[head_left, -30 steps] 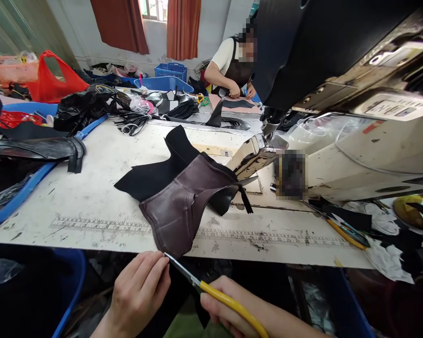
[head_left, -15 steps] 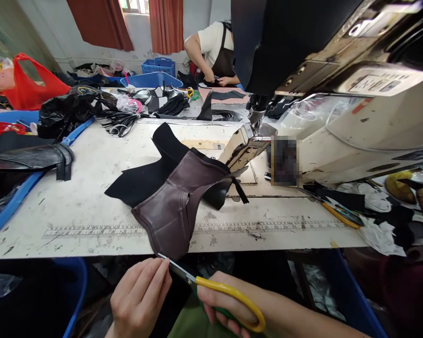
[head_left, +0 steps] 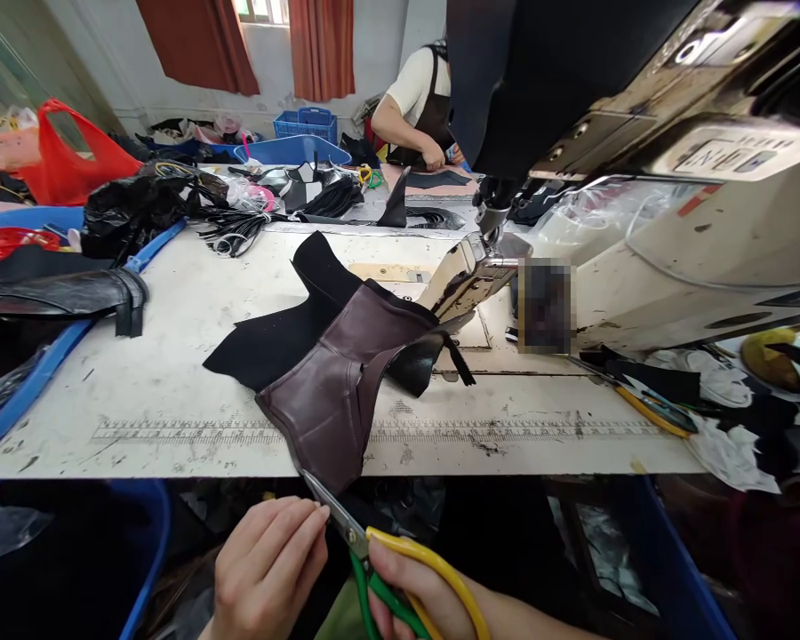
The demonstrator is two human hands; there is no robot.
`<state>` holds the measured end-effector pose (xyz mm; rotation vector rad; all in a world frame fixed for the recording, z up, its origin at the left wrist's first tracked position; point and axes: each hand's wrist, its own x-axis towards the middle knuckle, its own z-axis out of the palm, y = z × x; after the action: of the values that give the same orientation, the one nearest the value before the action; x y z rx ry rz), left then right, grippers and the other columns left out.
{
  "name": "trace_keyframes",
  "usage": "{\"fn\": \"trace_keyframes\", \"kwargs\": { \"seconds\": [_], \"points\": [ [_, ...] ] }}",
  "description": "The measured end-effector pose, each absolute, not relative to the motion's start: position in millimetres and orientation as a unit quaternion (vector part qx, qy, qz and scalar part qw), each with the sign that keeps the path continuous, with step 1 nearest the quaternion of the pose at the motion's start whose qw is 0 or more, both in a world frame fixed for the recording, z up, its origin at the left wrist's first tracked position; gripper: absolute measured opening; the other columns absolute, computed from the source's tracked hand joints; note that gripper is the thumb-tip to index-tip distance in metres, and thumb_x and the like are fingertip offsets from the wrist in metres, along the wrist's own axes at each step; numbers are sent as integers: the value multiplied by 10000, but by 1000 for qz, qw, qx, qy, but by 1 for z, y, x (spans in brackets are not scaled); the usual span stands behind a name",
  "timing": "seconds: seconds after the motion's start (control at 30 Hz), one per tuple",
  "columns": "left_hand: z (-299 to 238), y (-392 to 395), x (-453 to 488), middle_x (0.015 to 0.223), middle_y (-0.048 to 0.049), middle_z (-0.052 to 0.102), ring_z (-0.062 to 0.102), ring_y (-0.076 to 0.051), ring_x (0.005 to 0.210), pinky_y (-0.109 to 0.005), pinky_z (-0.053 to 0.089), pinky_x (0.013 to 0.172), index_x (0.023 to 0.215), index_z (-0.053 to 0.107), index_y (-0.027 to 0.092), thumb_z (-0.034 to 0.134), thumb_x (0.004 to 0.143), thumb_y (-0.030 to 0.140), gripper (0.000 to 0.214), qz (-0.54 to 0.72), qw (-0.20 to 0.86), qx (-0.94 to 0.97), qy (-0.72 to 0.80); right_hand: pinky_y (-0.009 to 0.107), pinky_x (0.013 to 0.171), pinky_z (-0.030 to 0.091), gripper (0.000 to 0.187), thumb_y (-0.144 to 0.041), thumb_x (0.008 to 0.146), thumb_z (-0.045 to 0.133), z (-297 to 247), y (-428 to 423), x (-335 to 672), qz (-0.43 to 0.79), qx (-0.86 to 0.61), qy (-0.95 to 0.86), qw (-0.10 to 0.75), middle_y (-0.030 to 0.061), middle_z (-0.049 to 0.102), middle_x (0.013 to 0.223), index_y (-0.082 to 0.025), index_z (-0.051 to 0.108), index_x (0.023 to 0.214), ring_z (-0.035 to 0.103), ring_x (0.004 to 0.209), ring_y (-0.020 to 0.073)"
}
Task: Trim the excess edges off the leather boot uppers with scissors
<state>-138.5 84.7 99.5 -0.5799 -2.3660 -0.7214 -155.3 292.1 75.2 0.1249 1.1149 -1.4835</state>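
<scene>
A dark brown leather piece (head_left: 337, 382) with black lining (head_left: 286, 324) lies on the white worktable (head_left: 173, 356), its near corner hanging over the front edge. My right hand (head_left: 413, 591) grips yellow-and-green handled scissors (head_left: 373, 556), blades pointing up-left at that corner. My left hand (head_left: 267, 564) sits just left of the blades below the table edge, fingers pressed together in a pinch; what they hold is too small to make out.
A sewing machine (head_left: 640, 178) fills the right side, its arm (head_left: 470, 271) touching the leather. Black scraps, cords and bags (head_left: 140, 204) crowd the far left. Another person (head_left: 420, 98) works at the far table. Tools and rags (head_left: 673, 409) lie at the right.
The scissors swung from lying nearly level to pointing steeply up at the leather corner, and my right hand moved left under them. My left hand stayed in place.
</scene>
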Motion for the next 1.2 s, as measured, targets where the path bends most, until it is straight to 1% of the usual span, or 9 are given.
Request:
{"fn": "trace_keyframes", "kwargs": {
  "seconds": [0.1,0.27,0.4,0.6,0.8,0.9,0.97,1.07,1.2],
  "points": [
    [103,83,-139,860,-67,711,620,-195,915,-370,461,827,945,690,101,650,812,-10,177,-280,285,-217,-891,134,354,257,753,-834,766,395,66,286,-148,-654,70,464,594,-19,450,469,-116,564,614,382,373,34],
    [108,82,-140,871,-74,704,645,-205,958,-358,501,841,947,663,108,609,821,-16,185,-324,245,-249,-879,173,311,212,757,-892,662,431,63,276,-151,-689,61,397,603,-46,393,400,-146,522,568,317,297,44],
    [112,81,-138,884,-101,692,654,-193,980,-291,566,834,970,640,100,564,842,-20,192,-373,204,-274,-863,173,299,223,749,-867,709,428,58,272,-155,-698,71,382,601,-38,405,402,-138,532,571,344,287,51],
    [119,80,-134,943,-104,697,677,-148,933,-200,574,836,956,629,128,529,873,6,178,-386,190,-258,-865,169,271,215,740,-846,736,420,44,262,-154,-720,63,346,598,-34,399,378,-142,527,536,325,261,54],
    [131,79,-135,860,-56,656,668,-119,800,-170,566,699,940,577,173,465,873,-18,232,-441,121,-250,-853,166,278,253,738,-835,754,422,45,254,-160,-718,71,374,582,-31,413,387,-137,538,546,349,272,62],
    [127,72,-142,756,-9,578,612,-104,654,-181,524,588,854,528,197,457,912,76,152,-384,111,-165,-902,164,270,235,704,-810,771,447,54,257,-165,-693,88,397,596,-42,394,384,-146,530,554,334,269,59],
    [120,67,-150,752,-5,547,577,-114,578,-221,512,542,871,514,197,485,940,232,83,-308,146,-85,-936,160,275,229,684,-776,815,429,62,260,-166,-673,97,419,601,-46,387,388,-148,525,563,331,271,55],
    [109,60,-160,818,-33,584,602,-150,573,-273,519,523,984,533,184,467,953,408,236,-215,184,-38,-958,152,302,238,681,-744,866,384,70,261,-168,-649,92,470,591,-44,392,404,-144,516,571,334,287,44],
    [113,55,-167,675,26,569,579,-113,526,-222,480,496,768,539,218,402,993,334,288,-199,192,-89,-957,148,344,261,680,-708,918,337,78,260,-177,-635,19,523,568,-31,418,459,-137,529,603,370,355,46]
  ]
}}
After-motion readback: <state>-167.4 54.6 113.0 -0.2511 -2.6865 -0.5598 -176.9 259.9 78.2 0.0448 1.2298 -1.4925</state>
